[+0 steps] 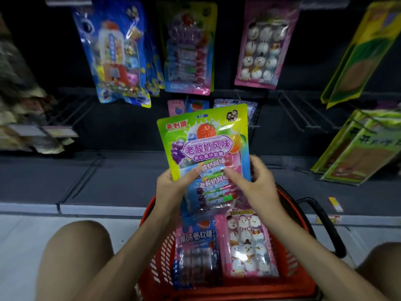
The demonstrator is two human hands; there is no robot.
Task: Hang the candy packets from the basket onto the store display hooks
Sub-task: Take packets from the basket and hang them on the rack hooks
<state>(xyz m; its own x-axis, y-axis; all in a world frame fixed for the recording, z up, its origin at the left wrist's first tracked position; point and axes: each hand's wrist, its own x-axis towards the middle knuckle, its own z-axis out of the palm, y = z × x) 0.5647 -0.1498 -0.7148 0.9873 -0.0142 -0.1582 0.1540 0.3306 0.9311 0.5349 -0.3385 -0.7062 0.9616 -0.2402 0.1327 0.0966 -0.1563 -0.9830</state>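
While both bare hands close on it, the green candy packet [204, 146] stands upright between them, lifted above the red basket [159, 257] and in front of the dark display. The left grip [173, 181] holds the packet's lower left edge, with the thumb laid across the front and the fingers hidden behind. The right grip [256, 181] pinches the lower right edge, forefinger on the front and the other fingers curled round the back. Below both grips, two more packets lie side by side in the basket: a blue and pink packet [195, 246] under the left grip and a snowman marshmallow packet [247, 242] under the right grip. Above the grips, packets hang on the display. A blue hanging packet [115, 51] is up to the left, and a pink hanging packet [262, 44] is up to the right. Straight above is a green-edged hanging packet [188, 46] which, blurred as it is, seems the same sort as the one held. Wire hooks [300, 115] jut out to the right of the right grip, level with the held packet's top, and yellow-green packets [358, 51] hang farther right.
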